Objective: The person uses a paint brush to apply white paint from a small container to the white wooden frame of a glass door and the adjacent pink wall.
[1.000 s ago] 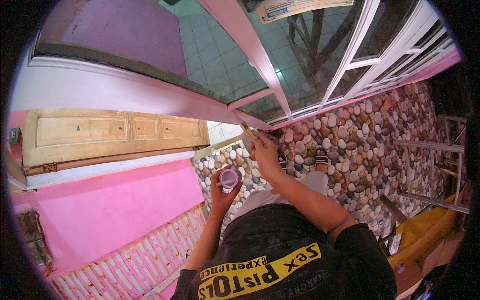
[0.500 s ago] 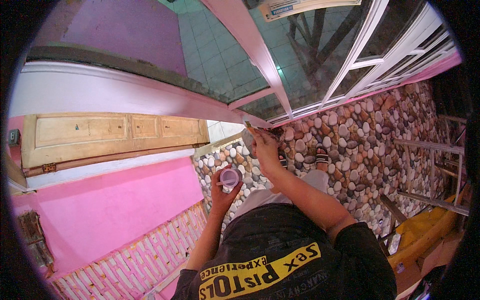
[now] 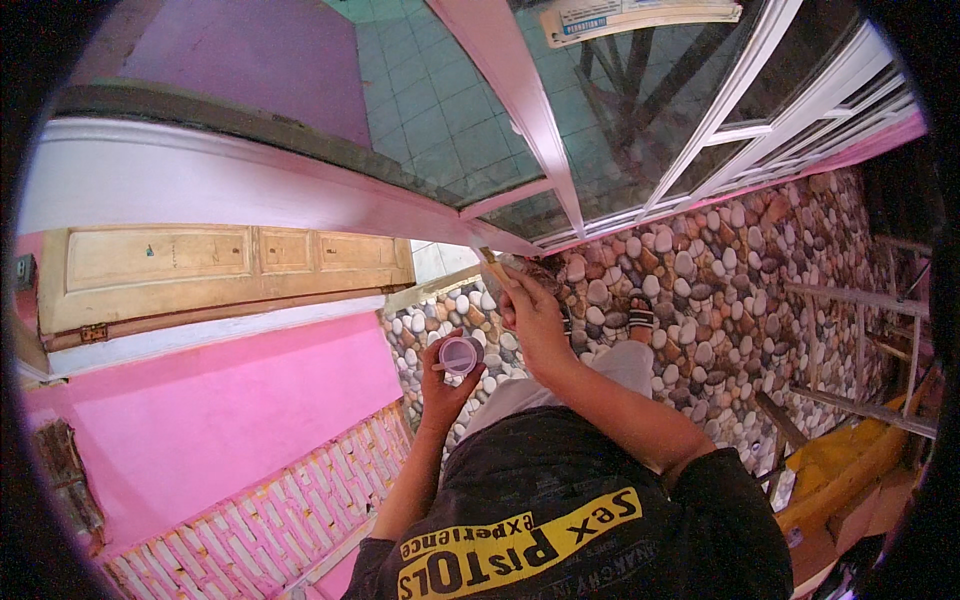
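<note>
My left hand (image 3: 446, 392) is wrapped round a small translucent plastic cup (image 3: 459, 354) with a handle, its open top facing up. A pale, whitish-pink layer shows inside it. In my right hand (image 3: 536, 322) is a thin paintbrush (image 3: 494, 265), gripped by its light handle. Its tip points away from me, close to the lower end of the white-pink window frame (image 3: 420, 222). Whether the bristles touch the frame I cannot tell.
A yellowish wooden door panel (image 3: 180, 265) and a pink wall (image 3: 260, 395) lie to the left. Glass panes with white bars (image 3: 545, 140) rise ahead. A wooden ladder-like frame (image 3: 860, 297) stands at the right on the pebble-patterned floor (image 3: 700, 300).
My right hand has shifted slightly toward me, and the paintbrush tip has moved a little left. My left hand keeps the cup in nearly the same place.
</note>
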